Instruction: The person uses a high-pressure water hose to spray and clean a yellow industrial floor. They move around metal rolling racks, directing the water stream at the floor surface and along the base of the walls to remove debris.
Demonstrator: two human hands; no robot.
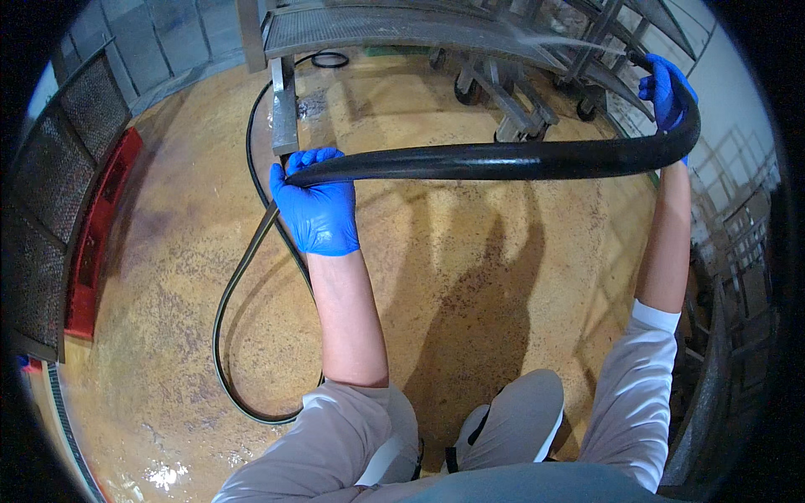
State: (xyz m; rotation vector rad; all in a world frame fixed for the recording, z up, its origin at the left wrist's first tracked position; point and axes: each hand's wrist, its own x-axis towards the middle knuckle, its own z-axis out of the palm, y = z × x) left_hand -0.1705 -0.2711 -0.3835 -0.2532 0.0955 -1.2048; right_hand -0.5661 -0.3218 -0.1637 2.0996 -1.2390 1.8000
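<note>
A thick black hose (503, 159) runs between my hands and bends upward at the right. My left hand (314, 210), in a blue glove, is closed on the hose at centre left. My right hand (667, 96), also blue-gloved, grips the hose's nozzle end (637, 59) at the upper right. A thin spray of water (587, 45) shoots leftward from it over the metal shelf of a wheeled rack (369, 29). A thinner hose (226, 306) drops from near my left hand and lies looped on the wet yellow floor (168, 394).
A red pallet-like object (96, 251) and dark mesh panels (46, 210) stand along the left, beside a floor drain (63, 419). Rack legs and casters (465, 88) are ahead. A pale wall (729, 151) and metal frames (713, 352) line the right. My feet and legs show below.
</note>
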